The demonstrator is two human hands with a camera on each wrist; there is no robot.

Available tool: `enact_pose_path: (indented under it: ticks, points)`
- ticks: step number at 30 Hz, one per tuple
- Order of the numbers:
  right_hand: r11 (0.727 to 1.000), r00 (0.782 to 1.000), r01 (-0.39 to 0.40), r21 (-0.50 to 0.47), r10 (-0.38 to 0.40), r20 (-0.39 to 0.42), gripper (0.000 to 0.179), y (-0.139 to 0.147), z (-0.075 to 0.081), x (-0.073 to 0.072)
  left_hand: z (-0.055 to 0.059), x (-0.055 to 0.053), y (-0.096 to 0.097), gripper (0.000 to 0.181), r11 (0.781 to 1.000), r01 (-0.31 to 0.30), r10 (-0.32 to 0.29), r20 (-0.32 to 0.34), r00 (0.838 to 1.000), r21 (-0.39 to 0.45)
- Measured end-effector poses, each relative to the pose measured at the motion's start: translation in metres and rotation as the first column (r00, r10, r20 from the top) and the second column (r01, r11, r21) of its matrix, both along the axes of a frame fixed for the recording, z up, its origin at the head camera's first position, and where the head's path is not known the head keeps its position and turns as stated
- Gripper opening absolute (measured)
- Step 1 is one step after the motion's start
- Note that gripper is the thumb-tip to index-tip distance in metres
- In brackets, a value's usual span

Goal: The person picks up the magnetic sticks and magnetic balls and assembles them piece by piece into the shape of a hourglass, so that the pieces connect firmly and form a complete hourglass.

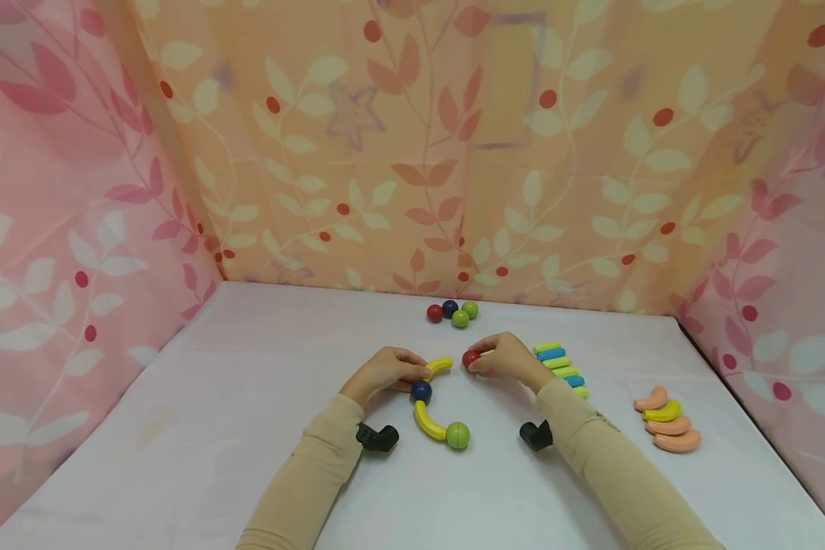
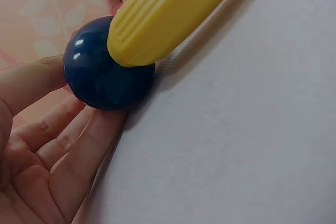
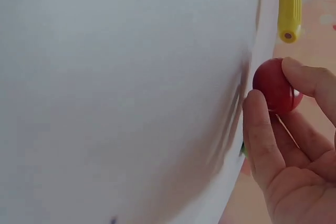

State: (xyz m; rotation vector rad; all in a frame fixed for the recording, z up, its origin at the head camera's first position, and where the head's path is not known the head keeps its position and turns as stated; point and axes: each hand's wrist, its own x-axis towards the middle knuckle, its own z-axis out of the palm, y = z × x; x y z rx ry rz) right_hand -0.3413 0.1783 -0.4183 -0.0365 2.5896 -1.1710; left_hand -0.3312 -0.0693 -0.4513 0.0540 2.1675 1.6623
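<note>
One red ball (image 1: 470, 357), pinched in the right hand (image 1: 506, 357), near the free tip of the upper yellow piece (image 1: 441, 364). Left hand (image 1: 388, 371) grips that piece beside a navy ball (image 1: 421, 392); lower yellow piece (image 1: 428, 422), green ball (image 1: 457, 435) below. Farther out on table (image 1: 213, 428): short sticks (image 1: 557, 363), four loose balls (image 1: 450, 308), curved pieces (image 1: 668, 425).

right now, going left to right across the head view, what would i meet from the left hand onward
Left hand, the dark blue ball it holds, nearest green ball, held red ball, right hand, row of green and blue sticks, group of curved pink and yellow pieces.
</note>
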Motion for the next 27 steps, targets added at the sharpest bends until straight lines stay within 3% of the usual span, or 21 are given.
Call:
enact_pose_path:
  ticks: [7,27]
  points:
    - [0.996,0.995,-0.08,0.038,0.082,-0.052,0.042,0.007,-0.003,0.011,-0.002,0.002,0.002,0.026,1.0,-0.023,0.023,0.0,1.0,-0.002]
    - [0.997,0.993,-0.063,0.047,0.068,-0.095,0.037,0.002,0.001,0.02,0.004,0.009,0.013,0.027,1.0,0.001,-0.001,-0.017,1.0,0.02]
